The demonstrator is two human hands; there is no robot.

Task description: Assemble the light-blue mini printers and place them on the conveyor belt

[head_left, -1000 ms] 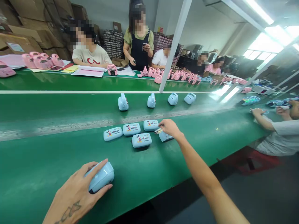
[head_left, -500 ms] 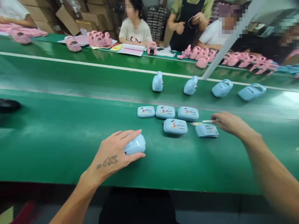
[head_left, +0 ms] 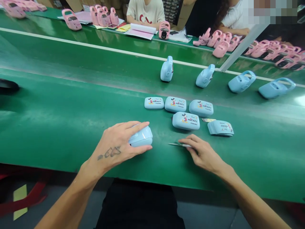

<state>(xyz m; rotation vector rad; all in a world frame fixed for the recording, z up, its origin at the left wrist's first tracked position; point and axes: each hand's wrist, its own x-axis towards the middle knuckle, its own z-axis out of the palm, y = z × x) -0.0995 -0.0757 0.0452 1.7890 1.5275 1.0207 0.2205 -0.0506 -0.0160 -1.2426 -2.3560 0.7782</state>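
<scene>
Head view (only one): left hand [head_left: 116, 146] lies cupped over a blue shell [head_left: 141, 137] on the green table [head_left: 59, 127], near the front edge. Fingers are spread across its top and the thumb is on the near side, i.e. wrapped round it loosely, no fist. The right hand [head_left: 205, 154] sits just right of it, fingers curled, pinching a thin strip [head_left: 177, 144] at the fingertips. The pinch point is partly hidden, and I can't tell if the strip touches the table. Behind, apart from both hands, are four printed covers [head_left: 186, 121] lying flat, three in a row + one in front. A sticker stack [head_left: 220, 128] lies to their right w/ a small card [head_left: 208, 120] just behind it. Further back, blue handled units [head_left: 166, 69] are spaced along the far lane, and pink units [head_left: 102, 16] sit on the far side by other people. Risks, as I judge: the shell looks smooth, glossy and rounded and is held from above only, so a sideways push could make it skid out from under the palm. The strip is thin and gripped at one end, so it could bend or drop, esp. if it catches the shell's edge. Shell's long axis runs approx left-right, rounded end toward the right hand. Strip's axis is also left-right, free tip pointing left at the shell, w/ a small gap btwn them.
</scene>
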